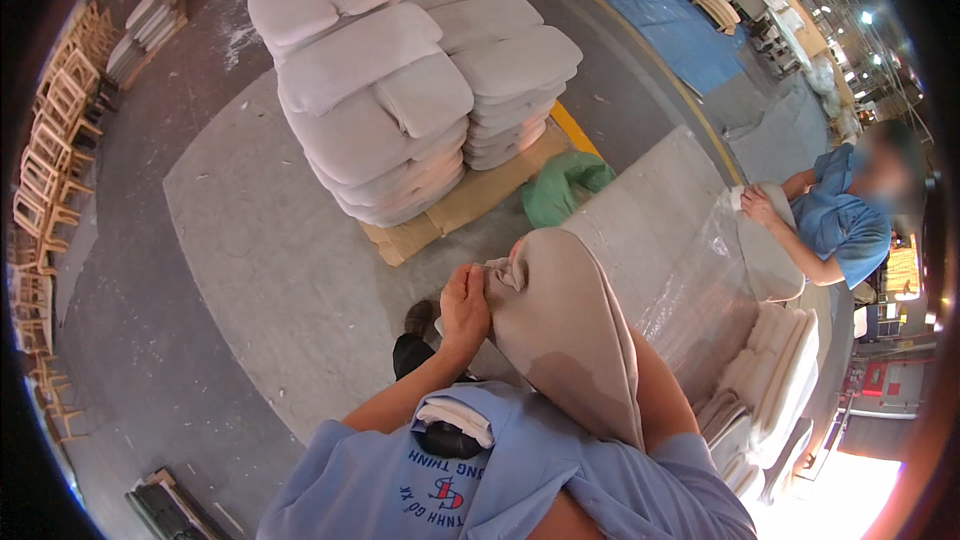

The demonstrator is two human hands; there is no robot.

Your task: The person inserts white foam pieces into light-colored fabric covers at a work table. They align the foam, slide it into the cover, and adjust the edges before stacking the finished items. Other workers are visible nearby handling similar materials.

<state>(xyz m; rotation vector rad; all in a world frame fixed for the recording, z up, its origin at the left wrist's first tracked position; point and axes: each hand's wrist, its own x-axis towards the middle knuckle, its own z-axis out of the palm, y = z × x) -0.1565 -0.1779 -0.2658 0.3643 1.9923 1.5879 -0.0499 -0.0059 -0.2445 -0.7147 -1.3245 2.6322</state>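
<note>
A beige fabric-covered seat cushion is tilted up in front of my body, with a darker patch on its lower part. My left hand is closed at its left end, fingers pinching the bunched pale fabric there. Behind the cushion runs my right forearm; only a bit of my right hand shows at the far edge, beside the bunched fabric. Most of its fingers are hidden, but it grips that edge.
Tall stacks of similar cushions stand on cardboard ahead. A green bag lies beside a plastic-covered table. At right, a co-worker handles another cushion; more cushions are piled nearby. Wooden chair frames line the left.
</note>
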